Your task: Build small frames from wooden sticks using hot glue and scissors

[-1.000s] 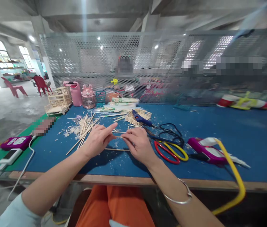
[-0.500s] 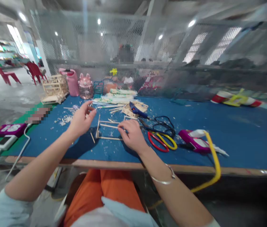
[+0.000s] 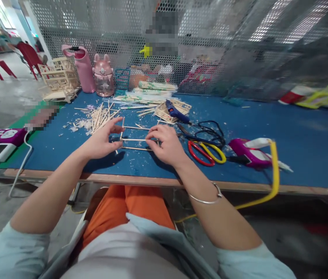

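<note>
A small rectangular frame of thin wooden sticks [image 3: 136, 148] lies on the blue table in front of me. My left hand [image 3: 103, 138] holds its left end, thumb on the near side and fingers on the far side. In my right hand [image 3: 167, 144], a thin wooden stick [image 3: 135, 140] is pinched between thumb and fingers. That stick runs across the middle of the frame, its left end by the left side piece. My right hand covers much of the frame's right end.
Loose sticks [image 3: 102, 117] are piled beyond my left hand. A blue glue gun [image 3: 177, 112] rests on another stick piece [image 3: 164, 112]. Scissors [image 3: 206, 153] with red and yellow handles lie right of my right hand, near a purple power strip [image 3: 249, 153]. Bottles [image 3: 85, 71] stand at the back.
My left hand has come down and right from above the loose sticks onto the frame's left end. The pinched stick has moved nearer me across the frame. The view has tilted down.
</note>
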Available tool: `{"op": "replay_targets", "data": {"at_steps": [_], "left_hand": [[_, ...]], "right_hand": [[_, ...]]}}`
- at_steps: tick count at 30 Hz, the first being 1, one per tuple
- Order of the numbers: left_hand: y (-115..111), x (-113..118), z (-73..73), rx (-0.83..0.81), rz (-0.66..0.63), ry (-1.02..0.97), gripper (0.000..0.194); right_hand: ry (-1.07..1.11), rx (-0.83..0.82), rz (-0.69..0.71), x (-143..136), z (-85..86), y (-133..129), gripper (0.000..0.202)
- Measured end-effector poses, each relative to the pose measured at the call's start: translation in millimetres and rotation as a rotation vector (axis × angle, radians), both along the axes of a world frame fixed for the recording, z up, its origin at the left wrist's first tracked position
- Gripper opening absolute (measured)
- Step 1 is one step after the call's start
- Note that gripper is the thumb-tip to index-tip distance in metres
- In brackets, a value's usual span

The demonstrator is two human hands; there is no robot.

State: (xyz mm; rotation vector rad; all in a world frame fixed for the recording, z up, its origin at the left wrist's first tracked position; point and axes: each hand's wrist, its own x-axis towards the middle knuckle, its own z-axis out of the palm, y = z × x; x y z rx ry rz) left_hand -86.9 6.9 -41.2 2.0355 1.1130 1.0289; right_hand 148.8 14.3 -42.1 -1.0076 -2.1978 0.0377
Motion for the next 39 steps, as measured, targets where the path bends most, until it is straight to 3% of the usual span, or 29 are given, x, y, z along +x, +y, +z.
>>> {"op": "replay_targets", "data": {"at_steps": [7, 16, 23, 31, 39], "left_hand": [[4, 2, -7.8, 0.000, 0.008, 0.079, 0.067], [-2, 14, -2.7, 0.023, 0.081, 0.097, 0.055], [2, 14, -12.6, -0.004, 0.114, -0.010, 0.051], [1, 17, -12.9, -0.042, 0.127, -0.035, 0.047], [2, 15, -14.6, -0.042, 0.127, -0.046, 0.048]], "right_hand": [[-0.033, -0.047, 0.008, 0, -4.9, 4, 0.008], [-0.037, -0.091, 0.015, -2, -6.1, 5, 0.009], [0.271, -0.168, -0.036, 22, 3.5, 10, 0.022], [-0.001, -0.274, 0.070, 32, 3.3, 9, 0.018], [0.044, -0.329, 0.059, 30, 6.3, 7, 0.005]]}}
